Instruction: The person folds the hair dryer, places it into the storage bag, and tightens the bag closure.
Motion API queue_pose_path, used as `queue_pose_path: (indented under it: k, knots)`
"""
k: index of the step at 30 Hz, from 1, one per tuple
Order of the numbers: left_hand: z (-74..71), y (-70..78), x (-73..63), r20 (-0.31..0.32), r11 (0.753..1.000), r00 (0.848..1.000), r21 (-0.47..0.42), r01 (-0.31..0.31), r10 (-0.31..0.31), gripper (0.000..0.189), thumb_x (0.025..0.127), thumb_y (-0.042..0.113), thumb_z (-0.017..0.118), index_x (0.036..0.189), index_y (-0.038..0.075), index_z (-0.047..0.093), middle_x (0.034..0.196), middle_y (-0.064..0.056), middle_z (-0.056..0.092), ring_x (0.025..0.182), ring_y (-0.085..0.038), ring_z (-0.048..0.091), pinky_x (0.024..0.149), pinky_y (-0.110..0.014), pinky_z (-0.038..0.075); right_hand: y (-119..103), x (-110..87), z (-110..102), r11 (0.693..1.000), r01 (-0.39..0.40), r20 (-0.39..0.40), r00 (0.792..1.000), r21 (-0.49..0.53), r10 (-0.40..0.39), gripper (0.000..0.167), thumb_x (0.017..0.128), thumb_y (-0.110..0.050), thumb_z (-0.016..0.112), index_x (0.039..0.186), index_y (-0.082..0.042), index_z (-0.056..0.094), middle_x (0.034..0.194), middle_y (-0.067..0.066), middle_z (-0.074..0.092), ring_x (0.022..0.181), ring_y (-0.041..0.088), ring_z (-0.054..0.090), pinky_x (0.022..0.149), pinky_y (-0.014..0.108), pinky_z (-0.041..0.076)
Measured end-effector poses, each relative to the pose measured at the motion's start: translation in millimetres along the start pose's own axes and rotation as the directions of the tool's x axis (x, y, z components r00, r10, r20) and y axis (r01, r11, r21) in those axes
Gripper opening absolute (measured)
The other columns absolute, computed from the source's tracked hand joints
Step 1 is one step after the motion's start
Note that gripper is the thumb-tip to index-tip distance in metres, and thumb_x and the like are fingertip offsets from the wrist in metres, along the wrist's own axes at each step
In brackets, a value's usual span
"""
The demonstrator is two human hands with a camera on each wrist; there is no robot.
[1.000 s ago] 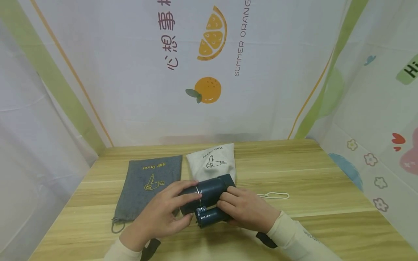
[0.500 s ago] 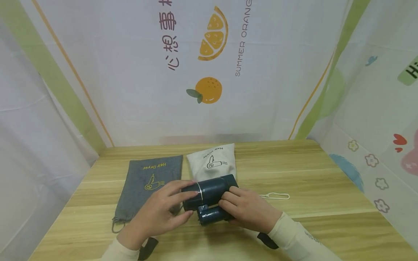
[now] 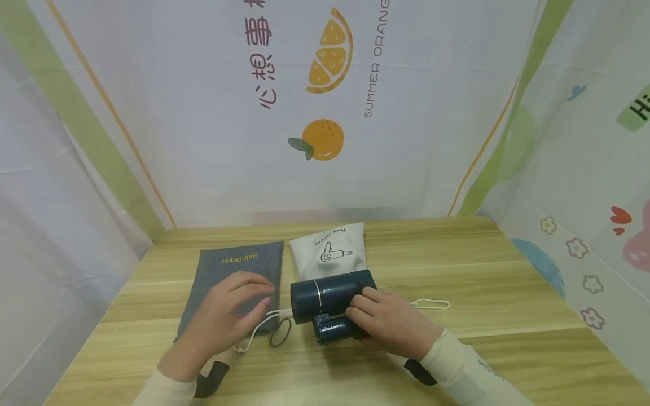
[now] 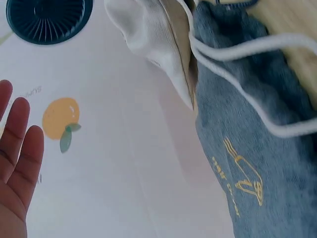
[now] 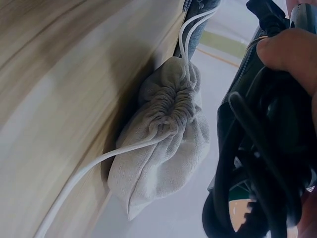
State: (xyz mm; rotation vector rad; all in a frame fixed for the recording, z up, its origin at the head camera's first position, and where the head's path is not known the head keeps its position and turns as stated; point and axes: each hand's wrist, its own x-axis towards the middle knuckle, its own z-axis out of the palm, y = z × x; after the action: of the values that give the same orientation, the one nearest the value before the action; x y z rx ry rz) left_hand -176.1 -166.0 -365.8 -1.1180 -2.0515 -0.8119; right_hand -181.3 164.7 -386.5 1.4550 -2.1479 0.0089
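Note:
My right hand (image 3: pixel 388 321) grips a dark blue folding hair dryer (image 3: pixel 332 293), its handle folded in along the barrel. Bundled black power cord (image 5: pixel 252 144) shows beside the thumb in the right wrist view. The dryer's ribbed round end (image 4: pixel 48 20) faces the left wrist camera. Apart from the dryer, my left hand (image 3: pixel 225 313) hovers over a grey drawstring pouch (image 3: pixel 210 273) with loosely bent fingers and nothing in them. Behind the dryer sits a white drawstring pouch (image 3: pixel 310 254), full and gathered at its neck (image 5: pixel 171 106). Both pouches bear a hair dryer print.
A white drawstring loop (image 3: pixel 431 304) extends right of the dryer, and another white cord (image 3: pixel 259 327) lies to its left. Close by is the grey pouch's cord loop (image 3: pixel 280 332). The wooden table (image 3: pixel 508 282) ends at a printed white curtain (image 3: pixel 213 141).
My left hand has let go of the hair dryer and moved left over the grey pouch. The right hand has shifted slightly right with the dryer, uncovering the cords on the left.

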Motion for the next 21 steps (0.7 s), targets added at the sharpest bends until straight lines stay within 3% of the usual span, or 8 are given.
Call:
queue_pose_path:
  k: [3, 5, 8, 11, 12, 14, 18, 21]
  knots:
    - [-5.2, -4.7, -4.3, 0.016, 0.999, 0.999, 0.034, 0.033, -0.033, 0.034, 0.102, 0.035, 0.052, 0.097, 0.009, 0.073, 0.101, -0.001, 0.068, 0.091, -0.02, 0.064, 0.088, -0.018, 0.046, 0.6, -1.3, 0.2, 1.0, -0.001, -0.005, 1.0, -0.002, 0.001, 0.06, 0.058, -0.033, 0.094, 0.104, -0.013, 0.061, 0.097, -0.004, 0.059, 0.083, 0.015, 0.051, 0.069, 0.027, 0.049]
    - [-8.6, -8.3, -8.2, 0.02, 0.997, 0.999, 0.061, 0.045, -0.046, 0.027, 0.1, 0.031, 0.059, 0.097, 0.008, 0.073, 0.101, -0.002, 0.068, 0.092, -0.021, 0.065, 0.09, -0.018, 0.045, 0.9, -2.0, 0.4, 1.0, 0.003, -0.014, 1.0, -0.01, -0.003, 0.059, 0.058, -0.033, 0.093, 0.103, -0.013, 0.062, 0.097, -0.004, 0.059, 0.083, 0.016, 0.052, 0.068, 0.027, 0.049]
    - [-14.3, -14.3, -15.7, 0.034, 0.991, 0.996, 0.112, 0.078, -0.082, 0.012, 0.088, 0.015, 0.073, 0.098, 0.008, 0.073, 0.102, -0.002, 0.068, 0.092, -0.022, 0.065, 0.087, -0.021, 0.047, 1.3, -2.7, 1.0, 1.0, 0.006, -0.02, 1.0, -0.021, -0.006, 0.059, 0.058, -0.033, 0.093, 0.103, -0.013, 0.062, 0.097, -0.004, 0.059, 0.082, 0.016, 0.052, 0.068, 0.028, 0.049]
    - [-20.5, -19.4, -24.6, 0.097, 0.969, 0.978, 0.184, 0.167, -0.187, 0.024, 0.076, 0.003, 0.08, 0.099, 0.009, 0.073, 0.104, -0.002, 0.068, 0.094, -0.022, 0.066, 0.082, -0.031, 0.052, 1.4, -3.3, 1.6, 1.0, 0.002, -0.016, 1.0, -0.026, -0.002, 0.058, 0.059, -0.033, 0.093, 0.103, -0.013, 0.062, 0.097, -0.004, 0.059, 0.082, 0.015, 0.052, 0.068, 0.028, 0.05]
    - [-22.4, -21.1, -27.6, 0.132, 0.956, 0.962, 0.205, 0.208, -0.237, 0.026, 0.075, 0.003, 0.081, 0.099, 0.009, 0.073, 0.104, -0.002, 0.068, 0.095, -0.023, 0.066, 0.08, -0.036, 0.053, 1.3, -3.5, 1.6, 1.0, -0.001, -0.013, 1.0, -0.027, 0.0, 0.057, 0.059, -0.033, 0.093, 0.103, -0.013, 0.062, 0.097, -0.004, 0.059, 0.082, 0.015, 0.052, 0.069, 0.028, 0.05]
    - [-25.6, -24.5, -33.6, 0.209, 0.92, 0.911, 0.254, 0.299, -0.354, 0.025, 0.078, 0.008, 0.081, 0.101, 0.009, 0.073, 0.106, -0.004, 0.068, 0.097, -0.026, 0.066, 0.08, -0.044, 0.054, 1.2, -3.7, 1.4, 1.0, -0.005, -0.007, 1.0, -0.027, 0.005, 0.056, 0.06, -0.032, 0.092, 0.103, -0.013, 0.062, 0.097, -0.004, 0.059, 0.083, 0.015, 0.052, 0.069, 0.027, 0.05]
    - [-29.9, -32.6, -45.4, 0.354, 0.846, 0.773, 0.312, 0.433, -0.526, 0.023, 0.083, 0.011, 0.076, 0.105, 0.006, 0.072, 0.108, -0.009, 0.067, 0.1, -0.034, 0.065, 0.085, -0.052, 0.052, 1.1, -3.8, 1.3, 1.0, -0.013, 0.002, 1.0, -0.022, 0.013, 0.056, 0.06, -0.032, 0.093, 0.103, -0.013, 0.061, 0.097, -0.005, 0.059, 0.083, 0.015, 0.052, 0.07, 0.027, 0.05]
    - [-31.8, -38.8, -54.7, 0.453, 0.82, 0.684, 0.327, 0.469, -0.572, 0.023, 0.08, 0.012, 0.078, 0.101, 0.007, 0.071, 0.105, -0.007, 0.065, 0.099, -0.035, 0.064, 0.086, -0.053, 0.051, 1.3, -3.6, 1.9, 1.0, -0.017, 0.003, 1.0, -0.018, 0.017, 0.056, 0.06, -0.032, 0.093, 0.103, -0.013, 0.061, 0.097, -0.004, 0.059, 0.084, 0.015, 0.053, 0.07, 0.028, 0.05]
